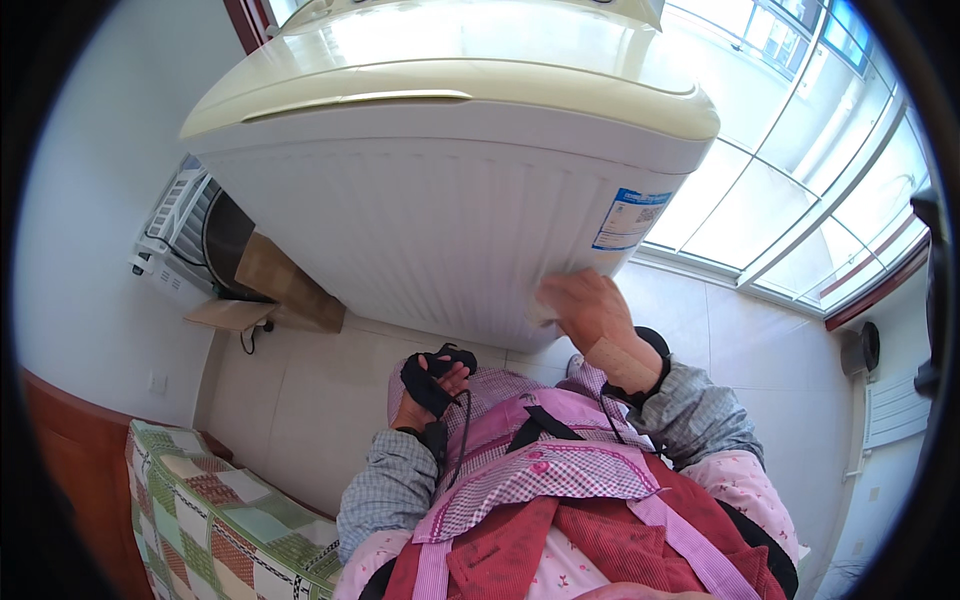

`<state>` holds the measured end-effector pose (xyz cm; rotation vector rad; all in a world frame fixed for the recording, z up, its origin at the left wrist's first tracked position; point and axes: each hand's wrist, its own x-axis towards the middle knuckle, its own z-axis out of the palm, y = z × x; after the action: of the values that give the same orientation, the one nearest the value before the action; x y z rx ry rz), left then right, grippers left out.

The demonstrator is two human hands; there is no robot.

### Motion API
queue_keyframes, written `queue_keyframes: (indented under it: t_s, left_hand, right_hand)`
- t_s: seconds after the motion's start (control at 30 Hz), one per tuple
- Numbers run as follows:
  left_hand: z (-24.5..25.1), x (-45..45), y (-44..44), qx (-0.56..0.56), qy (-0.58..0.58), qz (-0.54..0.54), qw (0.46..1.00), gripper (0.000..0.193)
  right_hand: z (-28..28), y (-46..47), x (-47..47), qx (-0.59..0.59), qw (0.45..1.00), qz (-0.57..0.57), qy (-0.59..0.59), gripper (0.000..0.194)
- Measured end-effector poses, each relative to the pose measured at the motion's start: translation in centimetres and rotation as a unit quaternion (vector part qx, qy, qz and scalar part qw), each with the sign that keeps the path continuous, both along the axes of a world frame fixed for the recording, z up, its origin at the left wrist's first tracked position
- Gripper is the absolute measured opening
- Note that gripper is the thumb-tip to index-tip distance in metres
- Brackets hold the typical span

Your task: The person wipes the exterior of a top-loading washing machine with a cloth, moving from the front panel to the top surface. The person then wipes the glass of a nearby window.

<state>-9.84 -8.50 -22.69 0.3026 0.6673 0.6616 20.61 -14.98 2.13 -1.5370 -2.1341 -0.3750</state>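
A large white washing machine point(420, 217) with ribbed sides and a cream top stands before me. My right hand point(589, 304) is against its lower right side, below a blue and white label point(631, 219) that bears writing; the hand is blurred and seems to press a pale cloth point(541, 309) on the panel. A tan patch covers the wrist. My left hand point(442, 379) rests near my lap, palm up with fingers loosely curled, a black strap wrapped around it. I see nothing held in that palm. A pink checked apron point(525, 480) covers my front.
A cardboard box point(289, 289) and a white slatted unit point(176, 225) stand behind the machine on the left. A bed or seat with a patchwork cover point(225, 517) is at lower left. Barred windows point(757, 172) fill the upper right, with a radiator point(896, 409) at the right wall.
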Motion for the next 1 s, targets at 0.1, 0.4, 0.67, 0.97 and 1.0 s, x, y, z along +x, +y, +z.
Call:
queue_keyframes:
  t_s: [0.1,0.4,0.67,0.97,1.0]
  left_hand:
    - [0.2,0.1,-0.2,-0.013,0.009,0.011,1.000,0.062]
    - [-0.9,-0.2,-0.1,0.024,-0.006,-0.002,1.000,0.048]
    - [-1.3,-0.5,-0.2,0.027,-0.021,-0.019,0.999,0.052]
    - [-1.2,-0.2,0.0,0.014,-0.019,-0.010,1.000,0.049]
    - [-1.2,-0.1,0.1,0.006,-0.020,-0.006,1.000,0.049]
  right_hand:
    - [4.4,0.5,-0.3,0.107,0.992,0.022,0.057,0.052]
    - [9.1,5.5,-2.3,0.266,0.960,0.012,-0.084,0.045]
    - [-1.1,3.6,-2.2,0.028,0.995,0.088,-0.045,0.039]
    - [7.8,0.3,1.0,0.317,0.943,-0.092,0.032,0.053]
    - [8.7,0.6,1.3,0.320,0.940,-0.118,0.027,0.052]
